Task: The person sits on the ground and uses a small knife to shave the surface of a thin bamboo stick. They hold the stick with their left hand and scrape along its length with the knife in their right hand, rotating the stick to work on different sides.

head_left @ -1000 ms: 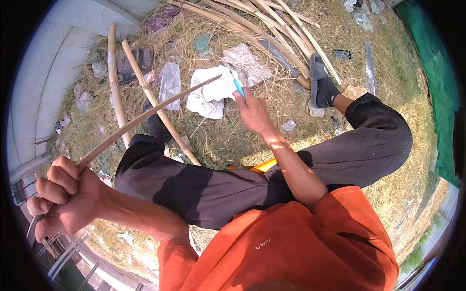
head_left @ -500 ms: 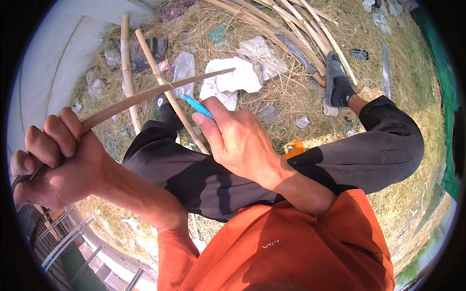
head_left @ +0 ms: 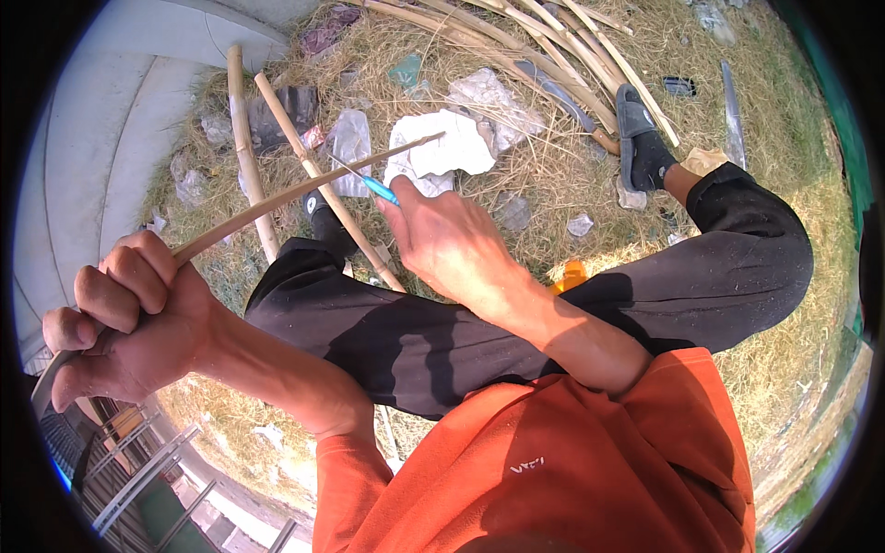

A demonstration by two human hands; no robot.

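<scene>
My left hand (head_left: 147,323) is wrapped around the lower end of a long, slightly bent strip of bamboo or wood (head_left: 277,201). The strip slants up to the right, its thin tip in front of some white sheets (head_left: 442,140) on the ground. In my right hand (head_left: 452,240), closed with the thumb along the grip, is a small knife with a light-blue handle (head_left: 379,190). Its thin blade points up and left and crosses the strip near the middle. I cannot tell if the blade's edge touches the wood.
Two pale poles (head_left: 241,138) lean by the wall (head_left: 101,138) at the left. A bundle of long sticks (head_left: 516,55) and a curved blade with a wooden handle (head_left: 564,97) lie at the far side. A long flat blade (head_left: 733,115) rests on dry grass at the right.
The strip has turned in my left hand and now shows a narrower side. The knife has shifted slightly, with more of its blade visible. Both hands keep their hold.
</scene>
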